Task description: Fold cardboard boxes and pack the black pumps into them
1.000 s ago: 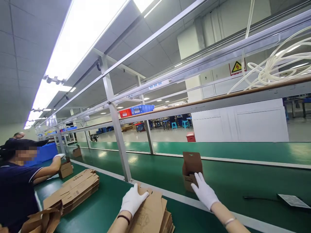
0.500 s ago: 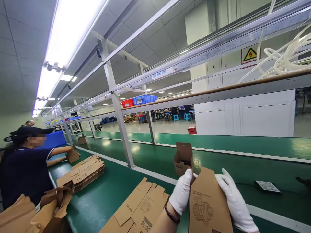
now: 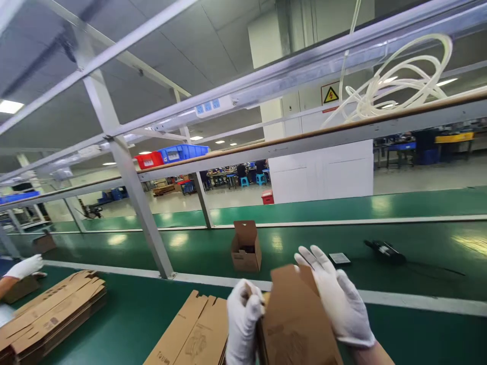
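Observation:
A brown cardboard box (image 3: pixel 299 322), printed with a line drawing, stands tilted in front of me, blurred by motion. My left hand (image 3: pixel 242 319), in a white glove, is closed at the box's left edge, its fingers pinched on a flap. At the box's right side, my right hand (image 3: pixel 335 294), also gloved, has its fingers stretched out and apart. It looks close against the cardboard; whether it touches is hard to tell. Flat box blanks (image 3: pixel 194 329) lie stacked to the left of my left hand. The lower part of the box is out of frame.
An open-topped box (image 3: pixel 246 253) with something dark inside stands on the green belt (image 3: pixel 205 253). Right of it lie a small labelled item (image 3: pixel 339 258) and a black device with a cable (image 3: pixel 386 252). At left, a co-worker's gloved hand (image 3: pixel 25 267) is near another blank stack (image 3: pixel 57 314).
My view has swung right, bringing the black device fully into sight. The box in my hands has tilted. My right hand's fingers have spread, and my left hand has closed at the flap.

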`<state>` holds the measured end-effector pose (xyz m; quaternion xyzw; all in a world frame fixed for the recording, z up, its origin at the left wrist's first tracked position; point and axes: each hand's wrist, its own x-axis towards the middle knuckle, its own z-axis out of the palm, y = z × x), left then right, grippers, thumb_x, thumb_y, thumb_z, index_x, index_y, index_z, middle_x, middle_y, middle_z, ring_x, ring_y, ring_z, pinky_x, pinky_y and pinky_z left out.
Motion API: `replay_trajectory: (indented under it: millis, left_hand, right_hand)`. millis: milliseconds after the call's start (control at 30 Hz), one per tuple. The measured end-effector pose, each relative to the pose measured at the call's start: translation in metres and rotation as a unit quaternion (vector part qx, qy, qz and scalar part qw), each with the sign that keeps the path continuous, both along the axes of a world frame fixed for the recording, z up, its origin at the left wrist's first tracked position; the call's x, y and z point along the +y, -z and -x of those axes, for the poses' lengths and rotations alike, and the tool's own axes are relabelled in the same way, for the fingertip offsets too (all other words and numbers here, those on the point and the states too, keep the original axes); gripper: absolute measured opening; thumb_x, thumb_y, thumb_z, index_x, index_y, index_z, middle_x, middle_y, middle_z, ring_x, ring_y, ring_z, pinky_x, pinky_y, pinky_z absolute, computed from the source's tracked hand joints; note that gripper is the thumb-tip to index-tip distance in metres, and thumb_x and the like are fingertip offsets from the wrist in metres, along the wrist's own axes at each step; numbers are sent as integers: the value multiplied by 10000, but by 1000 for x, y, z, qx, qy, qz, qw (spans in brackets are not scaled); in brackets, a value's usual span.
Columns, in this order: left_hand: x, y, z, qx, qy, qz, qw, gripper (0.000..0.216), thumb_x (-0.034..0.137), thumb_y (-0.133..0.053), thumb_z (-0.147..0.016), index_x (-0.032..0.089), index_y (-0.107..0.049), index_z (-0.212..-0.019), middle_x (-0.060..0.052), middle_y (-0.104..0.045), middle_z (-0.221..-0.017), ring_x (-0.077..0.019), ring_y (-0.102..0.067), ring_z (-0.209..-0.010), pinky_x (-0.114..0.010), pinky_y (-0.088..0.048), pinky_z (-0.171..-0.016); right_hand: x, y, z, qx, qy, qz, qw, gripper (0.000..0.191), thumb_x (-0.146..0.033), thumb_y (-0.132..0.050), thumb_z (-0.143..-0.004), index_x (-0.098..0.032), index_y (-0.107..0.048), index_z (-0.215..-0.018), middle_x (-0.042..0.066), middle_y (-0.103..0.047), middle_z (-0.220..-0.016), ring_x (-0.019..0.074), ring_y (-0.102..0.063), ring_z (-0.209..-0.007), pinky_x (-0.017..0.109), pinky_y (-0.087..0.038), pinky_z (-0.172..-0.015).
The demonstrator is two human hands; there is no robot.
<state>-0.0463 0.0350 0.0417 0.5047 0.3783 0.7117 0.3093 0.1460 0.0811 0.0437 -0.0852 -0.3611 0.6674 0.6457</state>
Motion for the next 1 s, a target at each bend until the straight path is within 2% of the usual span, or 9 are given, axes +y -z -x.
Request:
replay_trajectory:
  millis: [167,267,400,567,667,733,800,933,1000]
  left_hand:
    - [-18,-15,29,-68,-76,-119,988,529,595,-738,-706,189,-413,-612,47,-392,-534,-113,-405,-507,-238,-369,-520]
    - [-23,-17,33,-76,-93,-136,983,521,606,-735,-705,188,-432,-637,40,-420,-555,-119,-428,-523,-249,-387,-549]
    - [-24,-17,28,-52,-103,-134,984,530,611,-759,-670,186,-445,-631,35,-421,-537,-139,-460,-556,-269,-413,-594]
    - [-29,-23,22,-75,-71,-119,987,542,635,-744,-679,188,-440,-640,39,-419,-549,-129,-433,-543,-264,-404,-577]
    - [-31,-22,23,-81,-63,-119,988,537,624,-750,-681,188,-440,-645,44,-415,-555,-120,-423,-537,-264,-406,-594]
    - [-29,-20,25,-68,-65,-121,988,539,620,-760,-669,187,-441,-639,44,-412,-545,-125,-432,-541,-268,-409,-601]
    - [-27,-18,26,-57,-70,-120,989,538,622,-760,-663,189,-441,-630,40,-407,-532,-134,-437,-540,-274,-410,-594]
    - [-24,-16,19,-30,-51,-118,991,550,638,-755,-653,194,-433,-608,35,-393,-498,-139,-421,-521,-278,-398,-561]
    - [-24,-15,12,-19,-40,-127,991,550,647,-743,-665,196,-434,-607,34,-393,-492,-134,-410,-509,-282,-398,-560]
  right_hand:
    - [3,-2,1,43,8,11,999,774,1,-574,-478,-351,-656,-1163,5,-529,-1414,264,-386,-1372,520,-295,-1152]
    - [-2,-3,-1,45,8,10,999,754,18,-550,-471,-352,-679,-1115,5,-542,-1402,279,-395,-1367,565,-296,-1138]
    - [-10,-8,-3,47,1,-12,999,254,8,-687,-601,-246,-682,-604,9,-588,-1351,315,-369,-1380,594,-333,-1102]
    - [-17,-16,-4,60,-6,-13,998,323,-39,-800,-625,-190,-578,-447,2,-566,-1376,360,-348,-1386,626,-364,-1072]
    - [-17,-17,-7,69,-16,-14,997,331,-40,-812,-618,-212,-575,-463,-1,-720,-1006,321,-428,-1344,620,-369,-1083]
    - [-15,-15,-9,74,-20,-17,997,347,-41,-828,-603,-229,-569,-469,-30,-613,-618,287,-538,-1247,612,-370,-1088]
    - [-12,-14,-10,78,-20,-14,997,362,-45,-844,-588,-230,-559,-462,-51,-460,-490,274,-599,-1166,607,-372,-1087]
    - [-11,-13,-10,32,-11,-44,998,287,-160,-844,-669,-239,-609,-525,-18,-577,-605,276,-528,-1256,565,-333,-1114]
    - [-14,-13,-8,-50,-20,-83,995,182,-353,-854,-691,-281,-713,-779,26,-694,-1020,297,-431,-1341,540,-296,-1132]
